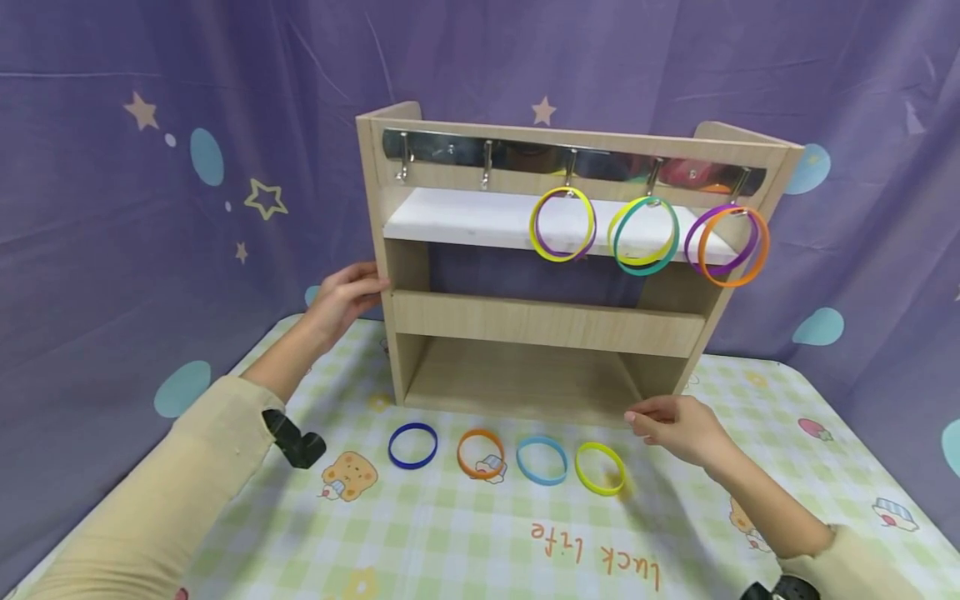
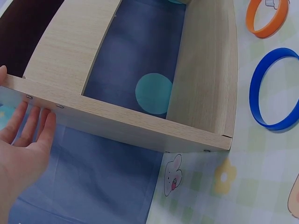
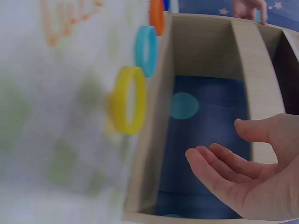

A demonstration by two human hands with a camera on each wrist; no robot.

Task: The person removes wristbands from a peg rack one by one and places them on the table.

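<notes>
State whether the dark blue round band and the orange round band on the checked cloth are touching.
Apart: the head view shows checked cloth between the dark blue band and orange band.

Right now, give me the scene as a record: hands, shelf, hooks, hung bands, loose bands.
left_hand: fingers touching the shelf unit's left side
right_hand: holding nothing, near its lower right front corner
shelf_unit: pale wood-look, upright on the tablecloth
hooks: five; left two bare
hung_bands, left to right: yellow/purple, yellow/teal, purple/orange
loose_bands, left to right: dark blue, orange, light blue, yellow
</notes>
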